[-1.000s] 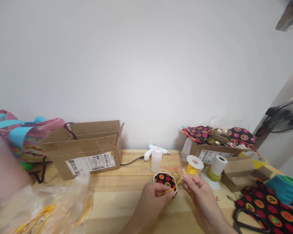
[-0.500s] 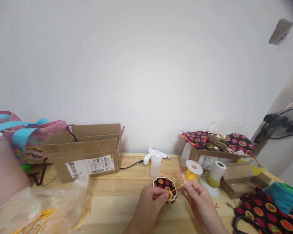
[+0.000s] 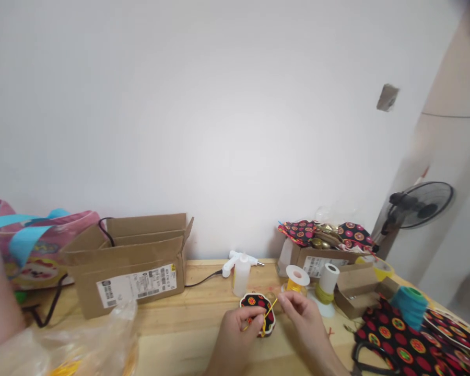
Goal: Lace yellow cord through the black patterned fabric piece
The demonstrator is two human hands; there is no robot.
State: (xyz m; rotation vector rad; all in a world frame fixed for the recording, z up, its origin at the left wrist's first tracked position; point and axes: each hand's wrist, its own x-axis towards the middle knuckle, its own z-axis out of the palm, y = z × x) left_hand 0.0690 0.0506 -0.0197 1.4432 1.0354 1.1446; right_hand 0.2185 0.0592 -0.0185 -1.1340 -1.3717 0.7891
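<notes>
My left hand (image 3: 241,331) pinches a yellow cord (image 3: 270,310) between thumb and forefinger, over a small scallop-edged patterned fabric piece (image 3: 257,301). This black piece has red and orange round motifs and a pale border. The cord slants up toward my right hand (image 3: 303,321), its visible end just short of the fingertips. Thumb and forefinger of my right hand are pressed together; whether anything thin is between them I cannot make out. Behind the right hand stands a spool of yellow cord (image 3: 296,278).
A squeeze bottle (image 3: 241,277) and a white corded glue-gun-like tool (image 3: 231,262) are behind the hands. Cardboard boxes (image 3: 141,261) (image 3: 297,258) stand left and right. An olive cord spool (image 3: 326,292), teal thread cone (image 3: 412,308), patterned fabric (image 3: 395,334) and black-handled scissors (image 3: 372,355) lie at right.
The view has turned right and slightly up. The yellow cord stretched between both hands now shows a loose-looking end beside my right fingertips, with a small gap between.
</notes>
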